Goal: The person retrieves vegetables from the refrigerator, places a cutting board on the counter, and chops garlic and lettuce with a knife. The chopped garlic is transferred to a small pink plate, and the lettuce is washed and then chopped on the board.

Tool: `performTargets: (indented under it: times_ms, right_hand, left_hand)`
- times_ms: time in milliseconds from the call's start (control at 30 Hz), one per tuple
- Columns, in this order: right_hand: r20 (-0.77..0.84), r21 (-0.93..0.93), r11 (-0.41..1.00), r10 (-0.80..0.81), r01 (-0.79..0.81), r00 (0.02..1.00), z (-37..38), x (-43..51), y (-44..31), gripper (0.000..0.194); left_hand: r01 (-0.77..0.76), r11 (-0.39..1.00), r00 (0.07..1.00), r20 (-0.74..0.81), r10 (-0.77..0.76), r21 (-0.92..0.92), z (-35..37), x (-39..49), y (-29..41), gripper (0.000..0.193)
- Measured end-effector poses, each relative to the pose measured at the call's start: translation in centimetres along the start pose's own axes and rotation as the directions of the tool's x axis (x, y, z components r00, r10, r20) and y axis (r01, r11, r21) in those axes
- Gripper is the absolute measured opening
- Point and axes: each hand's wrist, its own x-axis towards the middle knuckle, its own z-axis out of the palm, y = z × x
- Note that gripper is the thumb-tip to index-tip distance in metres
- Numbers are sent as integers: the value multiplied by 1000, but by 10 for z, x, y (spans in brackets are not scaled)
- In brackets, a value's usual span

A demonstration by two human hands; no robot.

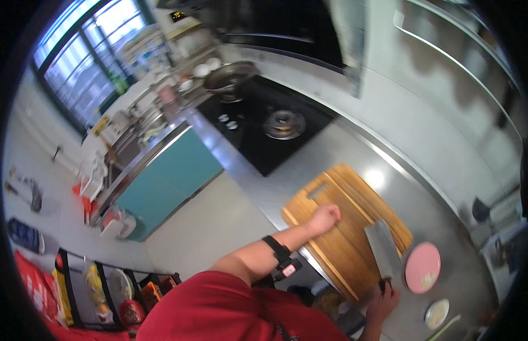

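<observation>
My right hand [384, 300] grips the dark handle of a cleaver [382, 247]. The broad metal blade lies over the right part of a wooden cutting board [347, 247] and points away from me. Over the left part of the same board is my left hand [324, 220], its fingers curled in and blurred. I cannot see whether anything is inside it. To the right of the cleaver, a pink oval plate [422, 266] carries a small pale piece of something. Beyond it stands a small white dish [437, 313] with pale contents.
A black gas hob [268, 123] is set into the steel counter [353, 145], with a pan [230, 76] on its far burner. A thin green stalk [445, 328] lies by the white dish. The sink [125, 149] is at the left, above teal cabinets [174, 179].
</observation>
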Motion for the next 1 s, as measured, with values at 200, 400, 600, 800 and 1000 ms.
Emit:
performTargets:
  times_ms: [200,400,600,800,1000]
  right_hand:
    - [24,-51,969,-243,244,970,-1,-10,-91,31]
    - [199,133,984,-147,122,969,60,14,-247,26]
    - [215,472,716,-660,515,720,134,47,-424,15]
    - [392,555,604,-796,571,461,190,86,-567,12]
    - [465,583,467,-863,665,199,306,124,-712,17]
  left_hand:
    - [-75,996,963,-261,60,-49,-133,-24,-53,13]
    - [-19,997,883,-467,51,73,-338,-108,-123,15]
    - [154,952,634,-712,-301,-266,-515,-247,-147,12]
    - [95,887,402,-797,-450,-453,-603,-310,-179,9]
    - [69,894,334,-835,-438,-442,-703,-331,-224,14]
